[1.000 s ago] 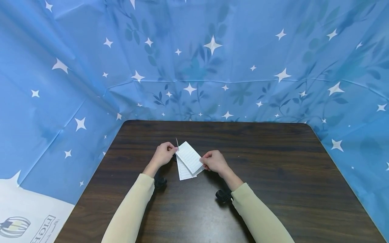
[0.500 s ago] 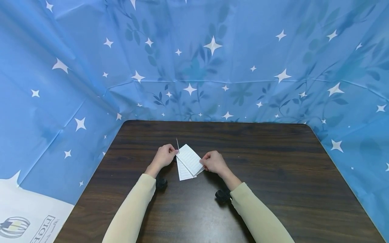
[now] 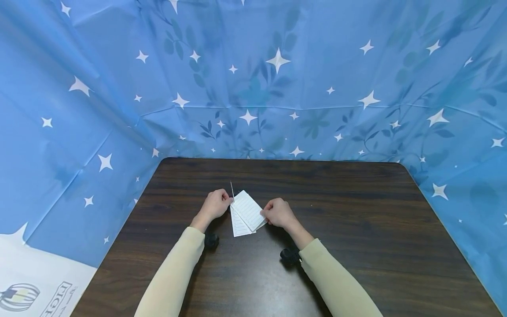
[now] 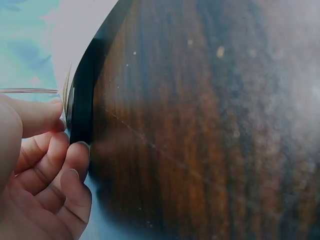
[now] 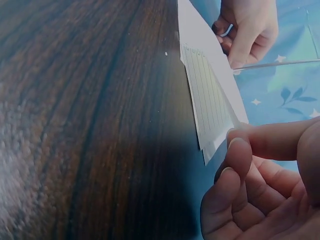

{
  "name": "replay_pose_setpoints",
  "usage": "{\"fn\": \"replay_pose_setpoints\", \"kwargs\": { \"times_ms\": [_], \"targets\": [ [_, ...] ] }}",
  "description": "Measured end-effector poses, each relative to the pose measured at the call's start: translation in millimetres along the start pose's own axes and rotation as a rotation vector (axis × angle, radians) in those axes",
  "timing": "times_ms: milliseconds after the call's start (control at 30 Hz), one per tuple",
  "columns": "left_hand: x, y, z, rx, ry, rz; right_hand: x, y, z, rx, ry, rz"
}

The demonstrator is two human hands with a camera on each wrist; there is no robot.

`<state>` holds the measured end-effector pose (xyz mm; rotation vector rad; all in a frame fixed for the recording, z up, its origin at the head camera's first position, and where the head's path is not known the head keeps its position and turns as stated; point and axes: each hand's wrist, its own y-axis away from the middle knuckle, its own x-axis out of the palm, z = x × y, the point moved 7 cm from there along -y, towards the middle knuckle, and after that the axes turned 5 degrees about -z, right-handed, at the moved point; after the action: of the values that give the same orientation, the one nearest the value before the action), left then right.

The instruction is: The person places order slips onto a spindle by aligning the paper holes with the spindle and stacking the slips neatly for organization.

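Several white lined paper sheets [image 3: 247,210] lie overlapped and fanned near the middle of the table in the head view. My left hand [image 3: 215,203] pinches their left corner between thumb and fingers. From that pinch a thin, straight, stick-like thing [image 3: 232,189] points away from me; its kind does not show. My right hand [image 3: 278,212] pinches the right corner of the top sheet. In the right wrist view that top sheet tilts up over a lined sheet [image 5: 207,95] below, with the right thumb and fingertips [image 5: 239,146] at its corner.
The dark wood-grain table [image 3: 356,229] extends around both hands. A blue curtain [image 3: 317,66] with white stars hangs behind it and at the sides. Black wrist cameras [image 3: 290,256] sit under the sleeves. A white printed area [image 3: 39,273] shows at the lower left.
The top sheet has come slightly lower and nearer to me at its far corner. My left hand has shifted a little toward me and right; the right hand has hardly moved.
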<state>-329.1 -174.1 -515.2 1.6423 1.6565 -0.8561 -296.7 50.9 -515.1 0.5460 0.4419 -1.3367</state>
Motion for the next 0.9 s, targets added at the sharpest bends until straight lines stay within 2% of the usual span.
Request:
{"fn": "replay_pose_setpoints", "kwargs": {
  "times_ms": [467, 900],
  "targets": [
    [3.9, -3.6, 2.1, 0.004, -0.017, 0.004, 4.4, -2.1, 0.5, -0.011, 0.141, -0.001],
    [4.4, -3.1, 2.0, -0.030, -0.024, -0.003, 4.6, -0.7, -0.7, 0.016, 0.220, 0.006]
  ]
}}
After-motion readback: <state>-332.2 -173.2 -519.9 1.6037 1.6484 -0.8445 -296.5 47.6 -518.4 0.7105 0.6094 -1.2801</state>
